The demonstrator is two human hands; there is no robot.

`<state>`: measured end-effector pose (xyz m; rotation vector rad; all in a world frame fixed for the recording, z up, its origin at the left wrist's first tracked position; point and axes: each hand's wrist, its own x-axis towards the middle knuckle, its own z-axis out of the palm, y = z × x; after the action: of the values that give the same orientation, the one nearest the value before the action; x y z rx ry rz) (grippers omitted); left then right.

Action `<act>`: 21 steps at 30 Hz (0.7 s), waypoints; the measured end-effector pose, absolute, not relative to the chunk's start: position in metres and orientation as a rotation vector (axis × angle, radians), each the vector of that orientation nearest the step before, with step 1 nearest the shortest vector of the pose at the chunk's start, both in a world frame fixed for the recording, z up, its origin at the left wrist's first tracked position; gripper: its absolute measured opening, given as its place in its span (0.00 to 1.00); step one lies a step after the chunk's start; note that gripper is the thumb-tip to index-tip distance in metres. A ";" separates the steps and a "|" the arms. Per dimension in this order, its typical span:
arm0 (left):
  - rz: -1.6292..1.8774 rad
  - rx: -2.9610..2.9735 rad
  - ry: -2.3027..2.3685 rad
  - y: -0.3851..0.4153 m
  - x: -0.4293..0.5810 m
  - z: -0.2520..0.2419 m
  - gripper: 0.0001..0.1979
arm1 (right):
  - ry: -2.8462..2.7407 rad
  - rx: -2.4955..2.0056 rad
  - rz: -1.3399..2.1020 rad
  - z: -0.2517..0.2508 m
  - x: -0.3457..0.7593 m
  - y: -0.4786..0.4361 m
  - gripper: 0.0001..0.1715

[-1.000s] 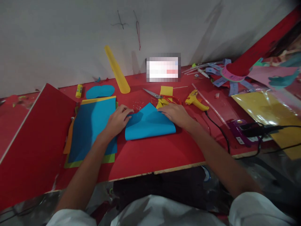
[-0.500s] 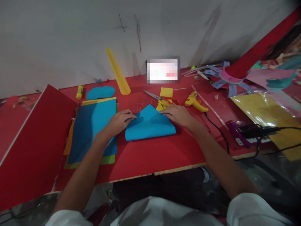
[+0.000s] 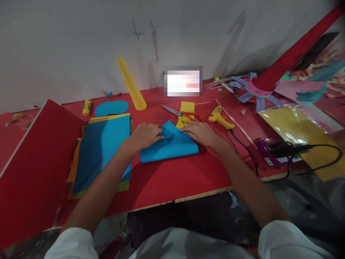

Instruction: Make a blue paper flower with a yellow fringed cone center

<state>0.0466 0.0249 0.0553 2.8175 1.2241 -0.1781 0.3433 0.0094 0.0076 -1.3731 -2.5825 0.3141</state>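
A folded blue paper sheet (image 3: 172, 147) lies on the red table (image 3: 167, 180) in front of me. My left hand (image 3: 144, 136) presses its upper left edge, fingers curled over the paper near the top corner. My right hand (image 3: 199, 132) rests on the upper right edge, fingers flat and pinching the fold. The two hands almost meet at the paper's peak. A stack of coloured sheets with a blue one on top (image 3: 104, 151) lies just left of my left forearm.
Red-handled scissors (image 3: 179, 113) and yellow paper scraps (image 3: 186, 109) lie behind the blue paper. A yellow glue gun (image 3: 219, 118) with a black cable sits to the right. A yellow paper cone (image 3: 131, 84) leans on the wall. A glue stick (image 3: 86, 107) and red board (image 3: 35, 162) are at the left.
My left hand has slid right along the paper's edge toward its peak, closing the gap to my right hand. The view has shifted slightly.
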 end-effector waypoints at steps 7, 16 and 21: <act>-0.177 2.642 1.049 0.017 0.063 0.063 0.11 | -2.600 -1.375 0.277 0.007 0.343 0.010 0.21; -0.284 2.497 1.129 0.001 0.066 0.071 0.20 | -2.609 -1.415 0.287 0.013 0.341 0.007 0.21; -0.379 2.601 1.190 -0.014 0.075 0.080 0.21 | -2.610 -1.418 0.295 0.015 0.341 0.006 0.21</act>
<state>0.0747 -0.0144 0.0802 2.6010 1.1898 -0.3789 0.3409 0.0061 0.0149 -1.4182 -2.6100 0.2950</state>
